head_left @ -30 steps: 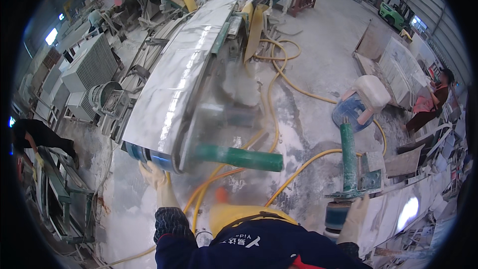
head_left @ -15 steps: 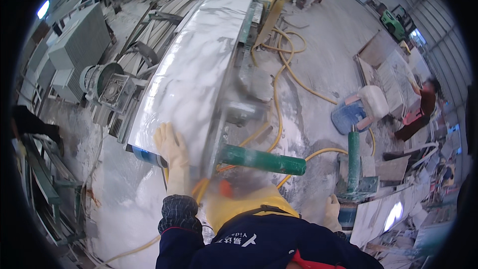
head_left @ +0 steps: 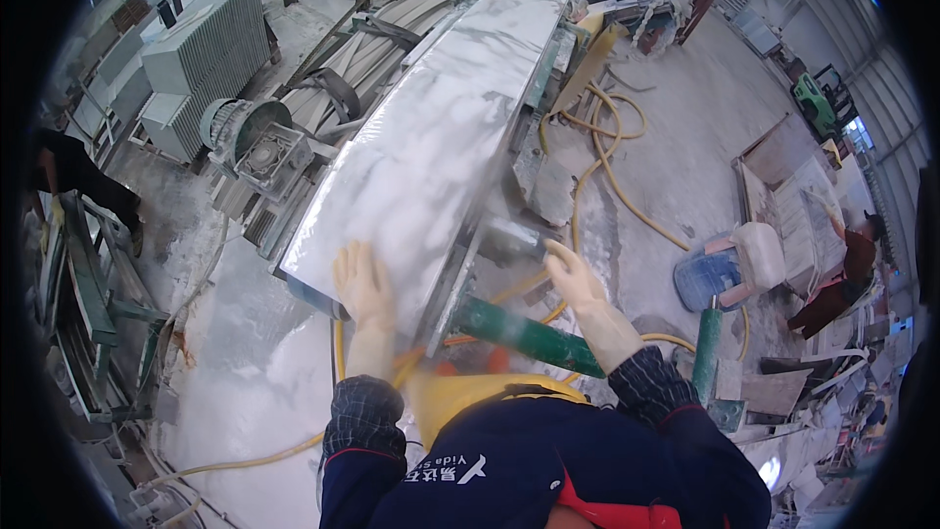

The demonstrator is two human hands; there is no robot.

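Observation:
A long, wet slab of white and grey veined stone stretches away from me, its near end at my left. My left hand, in a pale rubber glove, lies flat on that near end with fingers stretched. On the other side of the slab, my right hand, gloved alike, is held with fingers outstretched and nothing visible in it. It is nearest to a grey metal part beside the slab's right edge and above a green roller. I cannot tell whether it touches the metal part.
A motor stands left of the slab. Yellow hoses loop across the wet floor. At right are a blue plastic jug, a green post and a crouching person. Another person stands by a metal rack at far left.
My right hand has come up from low on the right to beside the slab's right edge. My left hand stays on the slab's near end. The whole view has shifted slightly.

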